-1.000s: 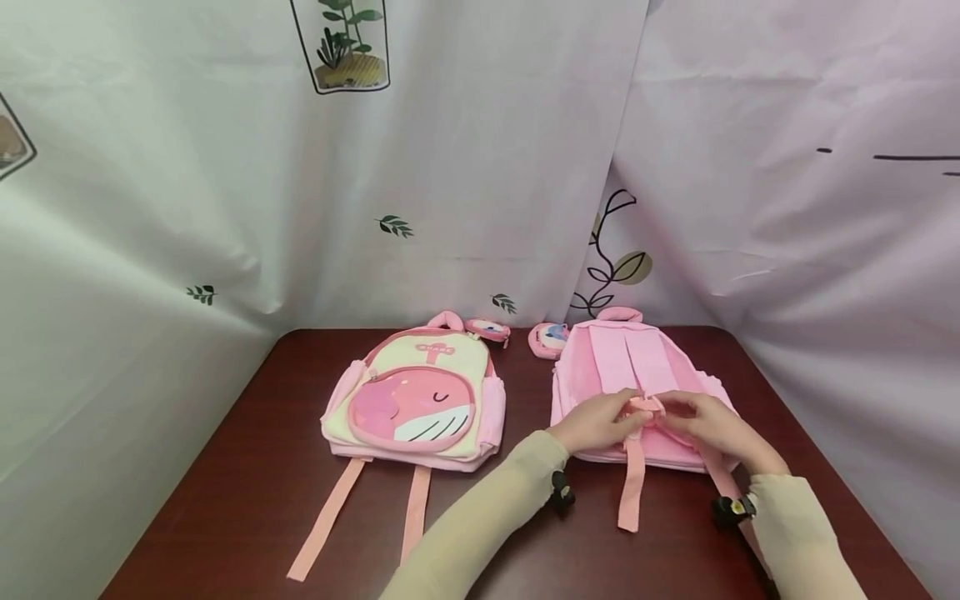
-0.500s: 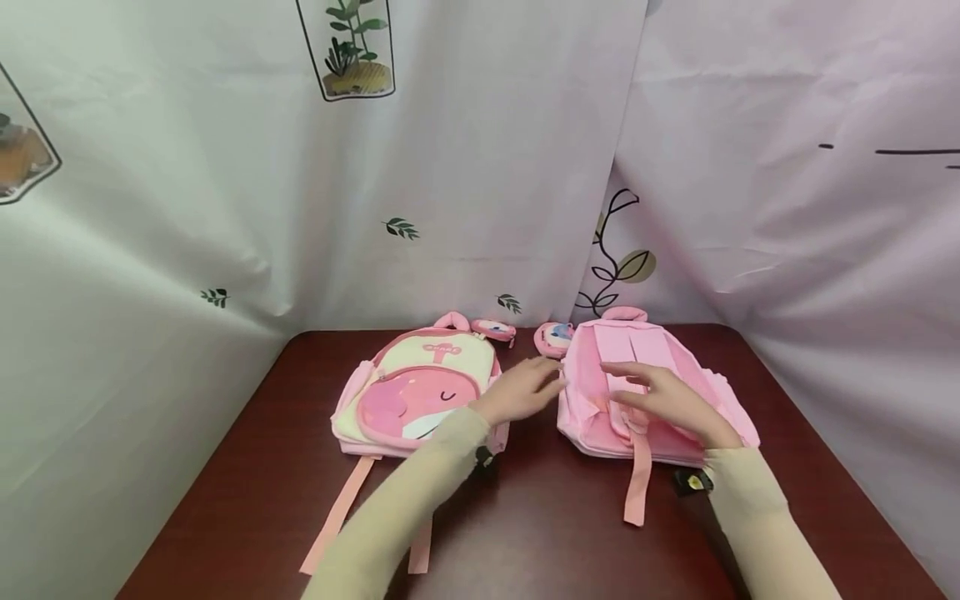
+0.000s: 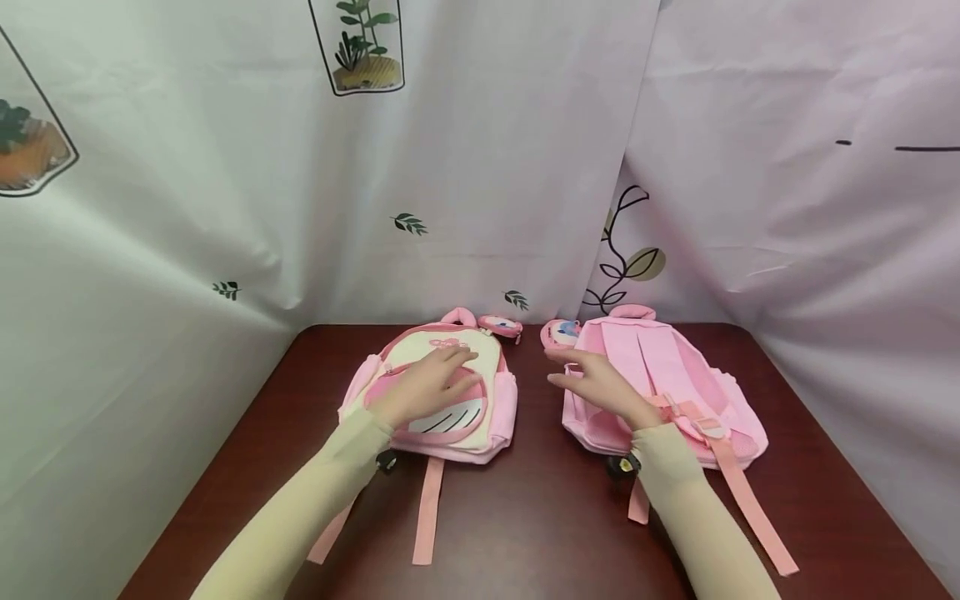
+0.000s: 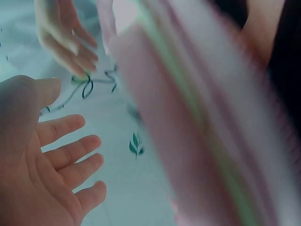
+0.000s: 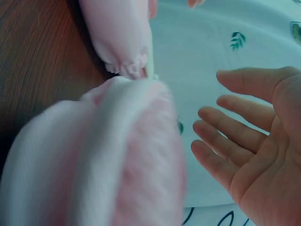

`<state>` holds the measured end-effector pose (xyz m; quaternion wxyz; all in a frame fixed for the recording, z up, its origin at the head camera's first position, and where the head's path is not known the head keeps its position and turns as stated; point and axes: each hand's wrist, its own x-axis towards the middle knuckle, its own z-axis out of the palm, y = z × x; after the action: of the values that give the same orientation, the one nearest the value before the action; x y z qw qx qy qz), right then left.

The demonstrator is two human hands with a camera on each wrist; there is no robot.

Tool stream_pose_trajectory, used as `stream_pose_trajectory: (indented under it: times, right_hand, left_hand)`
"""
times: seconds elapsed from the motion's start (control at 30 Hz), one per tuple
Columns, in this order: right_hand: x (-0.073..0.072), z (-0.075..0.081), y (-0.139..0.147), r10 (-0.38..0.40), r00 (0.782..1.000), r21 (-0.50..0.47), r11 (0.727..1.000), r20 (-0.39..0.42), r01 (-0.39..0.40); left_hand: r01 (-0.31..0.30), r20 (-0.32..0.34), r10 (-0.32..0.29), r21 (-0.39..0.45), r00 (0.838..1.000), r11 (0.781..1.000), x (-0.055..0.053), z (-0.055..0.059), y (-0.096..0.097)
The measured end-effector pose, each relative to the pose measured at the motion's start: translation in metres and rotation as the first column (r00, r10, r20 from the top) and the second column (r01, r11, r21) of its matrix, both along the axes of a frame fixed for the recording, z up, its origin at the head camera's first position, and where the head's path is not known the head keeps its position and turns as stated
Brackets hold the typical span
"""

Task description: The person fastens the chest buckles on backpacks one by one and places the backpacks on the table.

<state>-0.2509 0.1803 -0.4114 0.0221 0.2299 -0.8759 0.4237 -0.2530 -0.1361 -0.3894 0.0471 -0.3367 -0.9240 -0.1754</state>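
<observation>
In the head view my left hand hovers over the front of a cream and pink backpack with a whale pocket. Its fingers are spread and hold nothing, as the left wrist view also shows. My right hand, likewise with extended fingers and nothing in it, is over the left side of a second pink backpack. That one lies back side up, its padded straps drawn together across the lower middle by a peach strap. One loose strap end trails onto the table at the right.
Both bags lie on a dark red-brown table. A small pink pouch sits by the left bag's top, another round pouch by the right bag's. A pale printed curtain encloses the table behind and at the sides.
Both hands have let go of the peach strap on the right backpack. The left hand has moved left over the other backpack; the right hand has shifted left too.
</observation>
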Motion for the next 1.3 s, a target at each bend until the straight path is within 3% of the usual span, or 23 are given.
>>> stream_pose_trajectory:
  times: [0.13, 0.3, 0.47, 0.6, 0.87, 1.17, 1.3]
  right_hand:
    - [-0.013, -0.006, -0.014, -0.025, 1.0, 0.036, 0.999, -0.008, 0.025]
    - [-0.023, -0.02, -0.026, -0.04, 0.999, 0.034, 0.999, 0.03, 0.039]
    - [-0.03, -0.035, -0.04, -0.013, 0.997, -0.002, 1.0, 0.08, 0.013]
    - [-0.034, -0.041, -0.049, -0.001, 0.994, -0.006, 1.0, 0.107, 0.002]
    - [-0.039, -0.047, -0.056, 0.013, 0.993, 0.105, 0.994, 0.114, -0.025]
    - [-0.038, -0.049, -0.057, 0.011, 0.988, 0.089, 0.996, 0.153, -0.025]
    - [-0.038, -0.049, -0.056, 0.009, 0.987, 0.07, 0.997, 0.16, -0.021]
  left_hand:
    - [0.048, -0.065, -0.05, -0.029, 0.997, 0.998, 0.022, -0.01, 0.0]
    - [0.125, -0.166, -0.131, -0.043, 0.977, 0.991, 0.044, -0.026, 0.001]
    - [0.16, -0.177, -0.17, -0.067, 0.969, 0.985, 0.058, -0.041, -0.004]
    - [0.17, -0.172, -0.189, -0.117, 0.967, 0.978, 0.063, -0.05, -0.005]
    - [0.151, -0.2, -0.184, -0.17, 0.962, 0.974, 0.066, -0.055, 0.0]
    - [0.13, -0.234, -0.177, -0.204, 0.956, 0.97, 0.068, -0.058, 0.003]
    - [0.116, -0.28, -0.181, -0.233, 0.943, 0.966, 0.068, -0.059, 0.005]
